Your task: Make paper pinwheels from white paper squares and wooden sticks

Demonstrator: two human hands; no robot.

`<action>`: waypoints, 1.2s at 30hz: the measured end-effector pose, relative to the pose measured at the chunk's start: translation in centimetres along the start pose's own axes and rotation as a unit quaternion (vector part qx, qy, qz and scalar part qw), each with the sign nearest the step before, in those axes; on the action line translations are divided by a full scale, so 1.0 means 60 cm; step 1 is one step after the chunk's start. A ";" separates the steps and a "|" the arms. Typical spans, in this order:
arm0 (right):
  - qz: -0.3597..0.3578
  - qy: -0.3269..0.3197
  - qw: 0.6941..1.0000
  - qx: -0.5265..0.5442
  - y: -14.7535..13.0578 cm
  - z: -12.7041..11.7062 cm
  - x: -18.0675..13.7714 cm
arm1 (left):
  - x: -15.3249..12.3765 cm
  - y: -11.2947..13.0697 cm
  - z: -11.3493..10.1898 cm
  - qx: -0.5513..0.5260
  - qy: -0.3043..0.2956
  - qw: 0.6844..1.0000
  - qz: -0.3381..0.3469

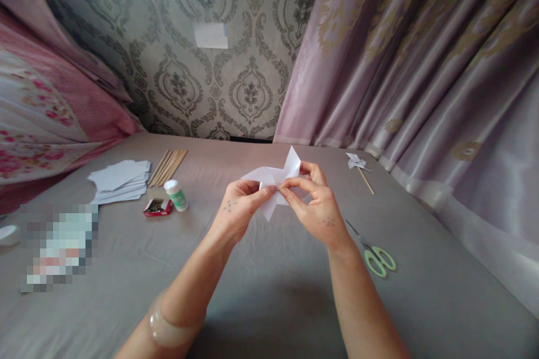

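A white paper pinwheel with folded, pointed blades is held up over the middle of the bed-like grey surface. My left hand grips it from the left, thumb pressed close to its centre. From the right, my right hand pinches thumb and forefinger together at that centre. A tiny thin thing seems to be between those fingertips, too small to make out. The other right fingers reach behind the paper and are partly hidden.
Left of my hands are white paper sheets, wooden sticks, a red box of small metal pieces and a green-white glue bottle. To the right lie green-handled scissors and another pinwheel on a stick.
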State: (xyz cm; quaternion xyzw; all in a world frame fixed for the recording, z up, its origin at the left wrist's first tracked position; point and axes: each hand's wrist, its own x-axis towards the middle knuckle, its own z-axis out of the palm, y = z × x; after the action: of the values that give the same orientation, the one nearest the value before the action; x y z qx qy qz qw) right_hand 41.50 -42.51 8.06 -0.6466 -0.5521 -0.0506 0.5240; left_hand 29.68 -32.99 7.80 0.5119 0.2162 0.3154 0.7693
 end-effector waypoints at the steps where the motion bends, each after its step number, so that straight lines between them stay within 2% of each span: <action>1: 0.000 0.000 1.000 0.003 -0.001 0.000 0.000 | 0.000 0.001 0.000 -0.002 0.000 1.000 -0.001; 12: -0.001 -0.008 1.000 0.010 -0.002 0.000 0.001 | -0.001 0.003 0.004 -0.005 0.005 1.000 0.000; 18: 0.004 -0.003 0.999 0.031 -0.004 -0.001 0.002 | 0.001 -0.001 0.003 0.047 0.009 0.998 0.050; 23: 0.008 -0.006 0.999 0.050 0.004 -0.001 0.004 | 0.000 0.000 0.002 0.079 -0.026 0.991 0.102; 28: 0.014 -0.010 0.998 0.065 0.014 0.003 0.006 | 0.006 -0.005 -0.006 0.106 -0.042 0.987 0.109; 36: 0.021 -0.017 0.996 0.083 0.030 0.021 0.007 | 0.018 -0.016 -0.018 0.161 -0.025 0.978 0.132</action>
State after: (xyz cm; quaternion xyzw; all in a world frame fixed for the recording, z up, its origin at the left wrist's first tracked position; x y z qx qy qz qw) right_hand 42.43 -41.03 6.66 -0.6129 -0.5496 0.0177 0.5675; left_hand 29.96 -31.78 6.51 0.6610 0.1752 0.3622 0.6334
